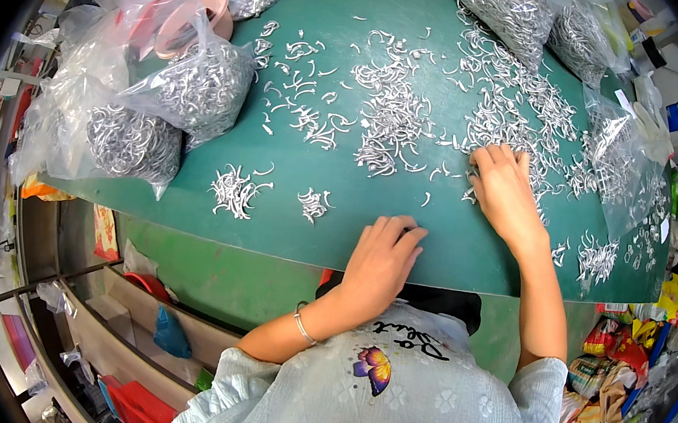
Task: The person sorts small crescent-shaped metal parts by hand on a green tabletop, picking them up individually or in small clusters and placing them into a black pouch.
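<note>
My right hand [504,194] bends its fingers down at the near edge of a large heap of small curved silver metal pieces [506,117]. Its fingertips are among the pieces, and what they grip is hidden. Close to the table's front edge, my left hand [386,254] rests with curled fingers drawn together; whatever is under them cannot be seen. Beyond it, a second long heap of the pieces [395,110] lies mid-table. Two small piles, a bigger one [234,190] and a smaller one [312,204], lie left of my left hand.
Clear plastic bags full of the pieces [203,86] stand at the left of the green table [294,244], beside a pink tape roll [178,29]. More filled bags [512,15] are at the far right. Another small pile [597,259] lies near the right front edge. Shelving [144,331] is below left.
</note>
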The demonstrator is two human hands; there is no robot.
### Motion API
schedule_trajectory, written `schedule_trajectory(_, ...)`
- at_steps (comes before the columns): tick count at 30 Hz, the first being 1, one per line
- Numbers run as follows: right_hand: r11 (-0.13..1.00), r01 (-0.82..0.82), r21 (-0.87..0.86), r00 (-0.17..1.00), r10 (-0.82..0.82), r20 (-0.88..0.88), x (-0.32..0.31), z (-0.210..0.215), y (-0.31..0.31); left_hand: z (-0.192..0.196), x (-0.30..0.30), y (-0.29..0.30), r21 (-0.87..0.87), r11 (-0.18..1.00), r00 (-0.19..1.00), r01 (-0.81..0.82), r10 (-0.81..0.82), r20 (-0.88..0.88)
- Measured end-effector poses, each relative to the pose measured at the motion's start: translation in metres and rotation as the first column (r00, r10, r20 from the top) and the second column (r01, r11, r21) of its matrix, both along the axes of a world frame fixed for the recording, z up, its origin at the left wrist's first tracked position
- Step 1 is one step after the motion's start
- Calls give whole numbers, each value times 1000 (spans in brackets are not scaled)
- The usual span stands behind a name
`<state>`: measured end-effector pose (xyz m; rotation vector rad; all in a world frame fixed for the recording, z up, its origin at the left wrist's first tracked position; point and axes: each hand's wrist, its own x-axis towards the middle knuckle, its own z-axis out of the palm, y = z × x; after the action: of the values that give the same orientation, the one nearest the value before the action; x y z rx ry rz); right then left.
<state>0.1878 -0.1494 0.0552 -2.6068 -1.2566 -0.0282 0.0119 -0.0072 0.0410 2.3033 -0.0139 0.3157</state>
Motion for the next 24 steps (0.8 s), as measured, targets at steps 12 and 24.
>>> schedule_trajectory(12,971,237,30,943,-223,-248,4,25,-20,-6,-3,9,20,998,998,-56,56,-16)
schedule_trajectory(24,930,319,181,938,-283,-198,-9,14,-33,-1,7,9,40,999,1000,-16,17,-21)
